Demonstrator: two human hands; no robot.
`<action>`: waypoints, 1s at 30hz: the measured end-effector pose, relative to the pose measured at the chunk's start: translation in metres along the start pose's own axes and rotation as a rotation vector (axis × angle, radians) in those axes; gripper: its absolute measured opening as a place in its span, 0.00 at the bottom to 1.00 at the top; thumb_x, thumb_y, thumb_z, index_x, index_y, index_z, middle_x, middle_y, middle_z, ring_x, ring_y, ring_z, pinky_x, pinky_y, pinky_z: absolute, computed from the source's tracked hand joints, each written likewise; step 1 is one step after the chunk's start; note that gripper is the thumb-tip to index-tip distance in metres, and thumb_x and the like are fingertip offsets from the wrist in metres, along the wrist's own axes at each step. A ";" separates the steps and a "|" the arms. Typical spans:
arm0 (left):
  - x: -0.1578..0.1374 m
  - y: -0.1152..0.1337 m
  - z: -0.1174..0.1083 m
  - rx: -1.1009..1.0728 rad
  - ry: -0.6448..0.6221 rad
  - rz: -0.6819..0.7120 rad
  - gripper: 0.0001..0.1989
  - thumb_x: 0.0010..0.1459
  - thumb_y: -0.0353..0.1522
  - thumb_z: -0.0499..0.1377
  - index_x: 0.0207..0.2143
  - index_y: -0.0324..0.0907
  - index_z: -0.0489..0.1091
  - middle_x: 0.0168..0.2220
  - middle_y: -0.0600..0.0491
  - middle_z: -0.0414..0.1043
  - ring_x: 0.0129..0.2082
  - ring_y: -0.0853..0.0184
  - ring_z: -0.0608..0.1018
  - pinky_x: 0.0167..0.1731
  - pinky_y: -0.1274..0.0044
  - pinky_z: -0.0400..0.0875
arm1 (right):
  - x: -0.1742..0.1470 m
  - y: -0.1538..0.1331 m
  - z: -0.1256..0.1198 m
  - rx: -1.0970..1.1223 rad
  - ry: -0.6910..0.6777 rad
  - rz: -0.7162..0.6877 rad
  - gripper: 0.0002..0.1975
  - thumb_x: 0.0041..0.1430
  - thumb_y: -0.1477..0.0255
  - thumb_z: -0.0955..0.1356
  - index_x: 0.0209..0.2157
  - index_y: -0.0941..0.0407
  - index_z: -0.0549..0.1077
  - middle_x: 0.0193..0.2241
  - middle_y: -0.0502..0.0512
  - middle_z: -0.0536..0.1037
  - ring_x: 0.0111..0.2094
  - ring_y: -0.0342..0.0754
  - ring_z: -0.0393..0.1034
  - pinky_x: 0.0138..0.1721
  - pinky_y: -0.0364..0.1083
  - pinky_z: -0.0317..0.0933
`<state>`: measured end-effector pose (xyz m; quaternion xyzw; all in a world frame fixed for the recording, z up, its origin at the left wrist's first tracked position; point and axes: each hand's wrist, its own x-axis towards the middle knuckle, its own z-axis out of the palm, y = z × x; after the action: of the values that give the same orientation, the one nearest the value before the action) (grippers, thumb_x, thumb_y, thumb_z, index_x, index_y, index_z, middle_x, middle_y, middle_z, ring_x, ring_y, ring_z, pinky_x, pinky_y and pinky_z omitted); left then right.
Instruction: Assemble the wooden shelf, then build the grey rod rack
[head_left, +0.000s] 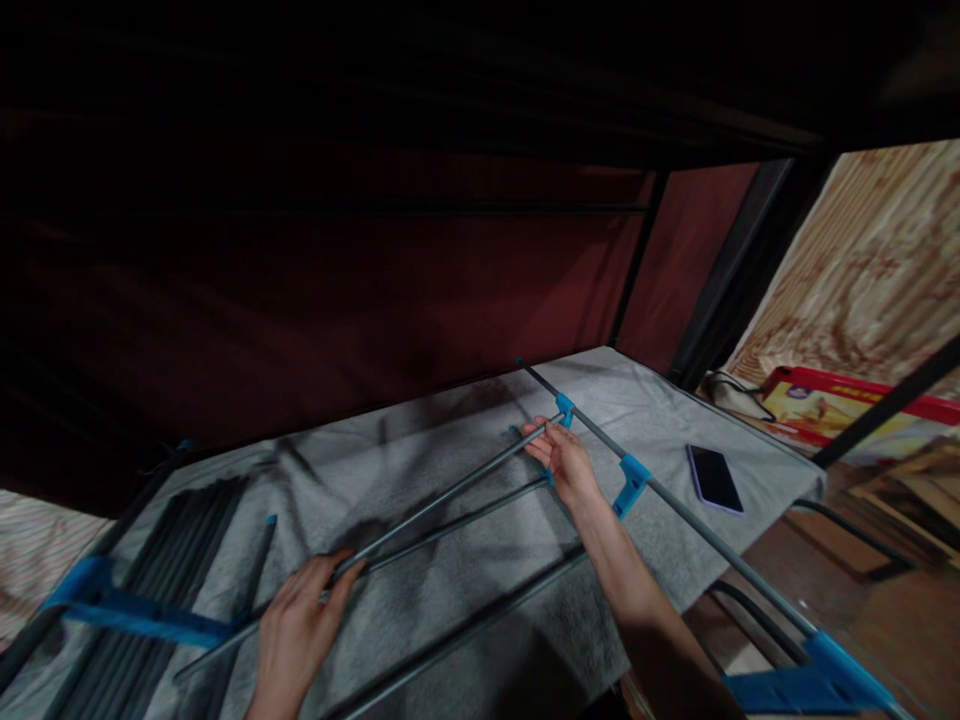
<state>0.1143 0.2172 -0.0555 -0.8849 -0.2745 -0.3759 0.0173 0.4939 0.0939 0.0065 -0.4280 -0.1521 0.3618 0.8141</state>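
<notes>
A thin grey tube runs slantwise between my hands. My left hand is closed around its lower part, near the front left of the cloth. My right hand holds its far end between thumb and outstretched fingers, beside a small blue plastic connector. That connector sits on a long grey tube, which also carries a second blue connector and a larger blue corner piece. Whether the held tube's tip is inside the connector, I cannot tell. Below it lie another thin tube and a thicker tube.
Several dark tubes lie side by side at the left, under a blue connector bar. A phone rests on the grey cloth at the right. Dark metal posts frame the surface. Beyond stands a red and yellow box.
</notes>
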 end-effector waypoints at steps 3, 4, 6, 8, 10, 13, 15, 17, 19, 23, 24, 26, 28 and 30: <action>0.001 0.001 0.000 0.011 -0.006 -0.013 0.14 0.67 0.44 0.53 0.43 0.45 0.71 0.36 0.54 0.78 0.36 0.63 0.81 0.39 0.73 0.72 | 0.001 0.000 -0.002 -0.013 -0.013 -0.008 0.09 0.58 0.66 0.72 0.40 0.55 0.76 0.38 0.56 0.83 0.36 0.47 0.79 0.38 0.45 0.75; 0.001 0.001 0.000 0.016 -0.003 -0.014 0.14 0.67 0.44 0.53 0.43 0.44 0.71 0.36 0.54 0.78 0.36 0.63 0.81 0.39 0.73 0.72 | 0.001 0.000 -0.003 -0.017 -0.016 -0.009 0.10 0.58 0.66 0.72 0.40 0.54 0.76 0.38 0.56 0.83 0.36 0.47 0.79 0.38 0.45 0.75; 0.002 0.001 -0.001 0.025 0.007 -0.013 0.14 0.67 0.43 0.54 0.43 0.44 0.71 0.36 0.53 0.78 0.37 0.63 0.81 0.40 0.73 0.71 | 0.001 0.000 -0.003 -0.021 -0.020 -0.010 0.11 0.57 0.65 0.72 0.41 0.54 0.76 0.38 0.56 0.83 0.36 0.48 0.79 0.38 0.45 0.75; 0.004 0.002 -0.003 0.037 0.014 -0.015 0.14 0.67 0.43 0.55 0.44 0.44 0.71 0.37 0.53 0.78 0.37 0.63 0.80 0.40 0.73 0.71 | 0.001 -0.001 -0.003 -0.023 -0.023 -0.007 0.12 0.57 0.65 0.73 0.41 0.55 0.76 0.37 0.56 0.83 0.36 0.48 0.79 0.38 0.45 0.75; 0.007 0.002 -0.006 0.043 0.011 -0.019 0.14 0.66 0.44 0.55 0.44 0.44 0.71 0.37 0.53 0.78 0.37 0.62 0.80 0.40 0.72 0.70 | 0.000 -0.003 -0.003 -0.022 -0.024 -0.003 0.12 0.57 0.65 0.73 0.41 0.55 0.76 0.37 0.57 0.83 0.36 0.47 0.79 0.38 0.44 0.75; 0.011 0.002 -0.011 0.046 0.008 -0.014 0.13 0.66 0.43 0.56 0.43 0.44 0.71 0.37 0.52 0.78 0.37 0.62 0.79 0.40 0.72 0.70 | -0.002 -0.004 -0.002 -0.014 -0.018 0.010 0.13 0.55 0.65 0.73 0.40 0.55 0.76 0.37 0.57 0.83 0.36 0.47 0.79 0.36 0.44 0.74; 0.013 0.002 -0.015 0.052 0.008 -0.004 0.12 0.66 0.42 0.56 0.43 0.44 0.71 0.37 0.52 0.77 0.37 0.61 0.79 0.40 0.71 0.69 | -0.004 -0.003 -0.004 -0.012 0.011 0.010 0.12 0.52 0.65 0.74 0.37 0.55 0.75 0.33 0.54 0.82 0.33 0.46 0.78 0.34 0.44 0.74; 0.016 0.001 -0.018 0.059 0.011 0.004 0.12 0.66 0.41 0.57 0.43 0.44 0.71 0.37 0.51 0.77 0.37 0.61 0.78 0.41 0.71 0.69 | -0.007 0.000 -0.007 -0.037 0.052 -0.004 0.13 0.48 0.66 0.75 0.35 0.54 0.74 0.30 0.52 0.80 0.30 0.46 0.76 0.33 0.44 0.73; 0.018 0.000 -0.021 0.067 0.006 0.008 0.11 0.66 0.41 0.57 0.43 0.44 0.71 0.37 0.51 0.77 0.37 0.60 0.78 0.41 0.70 0.68 | -0.010 0.004 -0.013 -0.095 0.108 -0.039 0.14 0.46 0.66 0.74 0.36 0.54 0.73 0.29 0.50 0.79 0.28 0.45 0.74 0.31 0.45 0.72; 0.025 0.001 -0.026 0.070 0.019 0.021 0.10 0.65 0.39 0.58 0.43 0.43 0.71 0.36 0.51 0.76 0.36 0.60 0.77 0.40 0.70 0.68 | -0.008 0.009 -0.030 -0.272 0.295 -0.229 0.17 0.45 0.64 0.72 0.39 0.53 0.71 0.33 0.49 0.76 0.32 0.46 0.72 0.35 0.47 0.70; 0.027 0.001 -0.027 0.070 0.026 0.024 0.09 0.65 0.38 0.59 0.43 0.43 0.71 0.36 0.51 0.76 0.36 0.60 0.77 0.40 0.70 0.67 | -0.006 0.010 -0.034 -0.333 0.338 -0.284 0.18 0.45 0.63 0.71 0.40 0.53 0.71 0.35 0.50 0.76 0.36 0.48 0.72 0.39 0.49 0.70; 0.031 0.004 -0.030 0.076 0.035 0.027 0.09 0.65 0.37 0.59 0.43 0.43 0.71 0.36 0.51 0.76 0.37 0.60 0.77 0.40 0.69 0.67 | -0.002 0.009 -0.040 -0.468 0.392 -0.348 0.21 0.46 0.62 0.70 0.44 0.53 0.72 0.41 0.53 0.77 0.43 0.51 0.72 0.48 0.53 0.67; 0.035 0.009 -0.034 0.082 0.028 0.016 0.08 0.65 0.36 0.58 0.43 0.43 0.72 0.36 0.51 0.76 0.37 0.60 0.77 0.40 0.69 0.67 | 0.002 0.008 -0.045 -0.576 0.403 -0.363 0.27 0.47 0.61 0.69 0.49 0.55 0.72 0.48 0.58 0.76 0.50 0.55 0.70 0.55 0.55 0.62; 0.038 0.015 -0.039 0.089 0.012 -0.008 0.07 0.66 0.36 0.58 0.42 0.43 0.71 0.36 0.51 0.76 0.37 0.60 0.76 0.40 0.69 0.67 | 0.006 0.007 -0.048 -0.625 0.376 -0.373 0.31 0.47 0.59 0.69 0.54 0.56 0.71 0.53 0.61 0.74 0.55 0.57 0.68 0.58 0.56 0.59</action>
<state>0.1179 0.2134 0.0005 -0.8799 -0.2943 -0.3688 0.0566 0.5217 0.0723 -0.0279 -0.6786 -0.1781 0.0598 0.7100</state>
